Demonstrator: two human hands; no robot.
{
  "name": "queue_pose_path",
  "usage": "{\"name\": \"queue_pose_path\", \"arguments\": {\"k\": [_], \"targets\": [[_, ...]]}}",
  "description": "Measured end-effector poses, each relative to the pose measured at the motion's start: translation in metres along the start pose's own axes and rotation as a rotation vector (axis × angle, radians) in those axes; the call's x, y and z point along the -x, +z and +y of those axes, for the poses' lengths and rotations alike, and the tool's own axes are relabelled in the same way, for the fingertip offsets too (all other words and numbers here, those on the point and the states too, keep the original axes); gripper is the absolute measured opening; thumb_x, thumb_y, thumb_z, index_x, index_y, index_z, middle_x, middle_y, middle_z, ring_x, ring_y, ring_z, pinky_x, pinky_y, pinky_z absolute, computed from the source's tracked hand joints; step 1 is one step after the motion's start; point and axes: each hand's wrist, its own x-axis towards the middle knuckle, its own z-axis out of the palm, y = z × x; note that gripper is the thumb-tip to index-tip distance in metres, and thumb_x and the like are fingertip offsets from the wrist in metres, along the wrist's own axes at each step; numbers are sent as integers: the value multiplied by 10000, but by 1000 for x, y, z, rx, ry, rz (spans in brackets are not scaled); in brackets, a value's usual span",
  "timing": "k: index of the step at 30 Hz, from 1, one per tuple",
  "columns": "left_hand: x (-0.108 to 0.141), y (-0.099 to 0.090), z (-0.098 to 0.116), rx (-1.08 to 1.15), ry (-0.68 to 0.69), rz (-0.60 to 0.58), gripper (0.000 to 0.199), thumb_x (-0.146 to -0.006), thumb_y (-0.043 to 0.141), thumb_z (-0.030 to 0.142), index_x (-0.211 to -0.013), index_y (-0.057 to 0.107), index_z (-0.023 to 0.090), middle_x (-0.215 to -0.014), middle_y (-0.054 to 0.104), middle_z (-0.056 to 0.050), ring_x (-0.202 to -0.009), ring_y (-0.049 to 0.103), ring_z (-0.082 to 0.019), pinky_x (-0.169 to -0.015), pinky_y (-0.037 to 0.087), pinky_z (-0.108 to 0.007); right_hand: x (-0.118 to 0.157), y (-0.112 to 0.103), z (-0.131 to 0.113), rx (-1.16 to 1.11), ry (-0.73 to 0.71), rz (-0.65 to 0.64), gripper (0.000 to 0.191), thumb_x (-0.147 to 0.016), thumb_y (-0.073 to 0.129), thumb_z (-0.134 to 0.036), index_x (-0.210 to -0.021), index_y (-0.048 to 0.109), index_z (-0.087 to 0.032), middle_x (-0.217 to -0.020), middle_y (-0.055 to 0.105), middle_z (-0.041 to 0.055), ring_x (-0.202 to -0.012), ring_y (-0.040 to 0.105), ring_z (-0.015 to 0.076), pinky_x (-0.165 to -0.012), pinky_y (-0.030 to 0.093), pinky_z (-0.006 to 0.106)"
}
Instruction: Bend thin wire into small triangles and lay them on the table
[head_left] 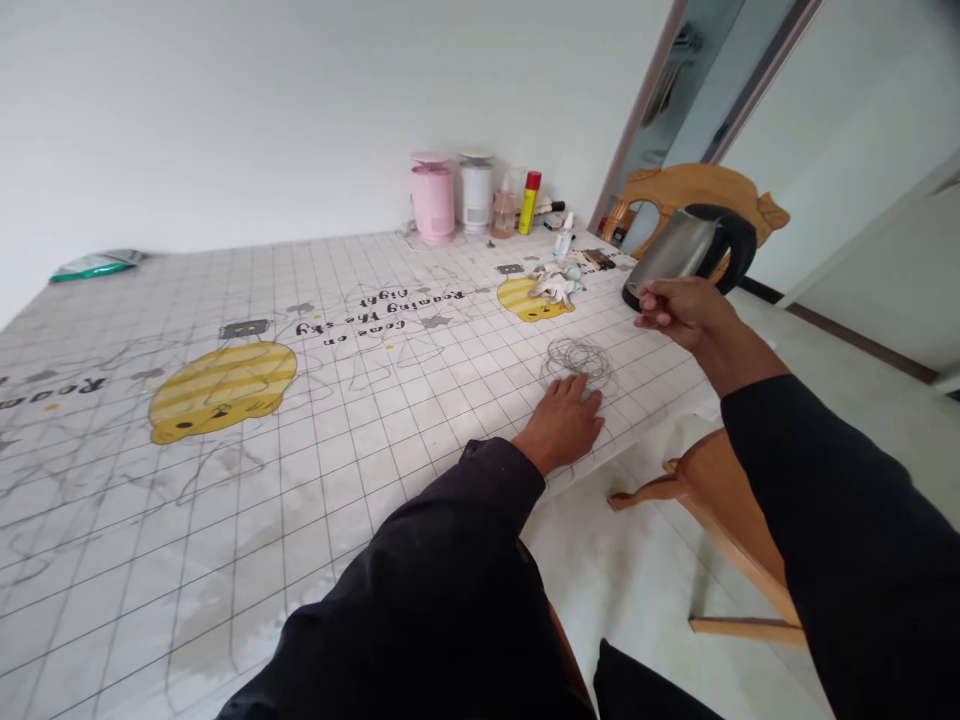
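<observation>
A loose tangle of thin dark strands (pixel 577 358) lies on the white gridded tablecloth (pixel 420 400). My left hand (pixel 562 422) rests at its near side, fingertips touching the strands, fingers slightly apart and bent. To the right, my right hand (pixel 682 312) is raised above the table's edge, its fingers pinched together; anything between them is too small to make out. Just behind that hand stands a steel kettle (pixel 670 250) with a black handle. Beyond the tangle lies a crumpled whitish cloth or tissue (pixel 556 283).
Along the wall stand a pink container (pixel 433 200), a white container (pixel 475 195), a pinkish bottle (pixel 502 213) and a yellow can with a red cap (pixel 529 205). A green packet (pixel 96 265) lies far left. Wooden chairs (pixel 739 500) stand at the right.
</observation>
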Motion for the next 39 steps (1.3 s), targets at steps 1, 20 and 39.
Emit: {"name": "queue_pose_path", "arguments": {"k": [1, 20, 39], "targets": [[-1, -1, 0, 19, 2, 22, 511, -1105, 587, 336, -1565, 590, 115, -1758, 419, -246, -1626, 416, -380, -1346, 311, -575, 6, 6, -4, -28, 4, 0, 214, -992, 772, -204, -808, 663, -210, -600, 592, -45, -384, 390, 66, -636, 663, 362], [162, -165, -78, 1310, -539, 772, 300, -922, 854, 429, -951, 753, 148, -1087, 755, -90, -813, 732, -154, -737, 630, -312, 140, 266, 7, -429, -272, -607, 351, -932, 855, -570, -925, 681, -265, -696, 620, -21, -696, 665, 191, -798, 612, 375], [251, -200, -143, 1274, -577, 730, 304, -904, 888, 423, -1019, 754, 176, -909, 741, -53, -711, 677, -142, -702, 584, -311, 138, 357, 27, -334, -142, -875, 430, -1001, 751, -661, -917, 737, -239, -693, 689, 44, -667, 703, 236, -597, 589, 374]]}}
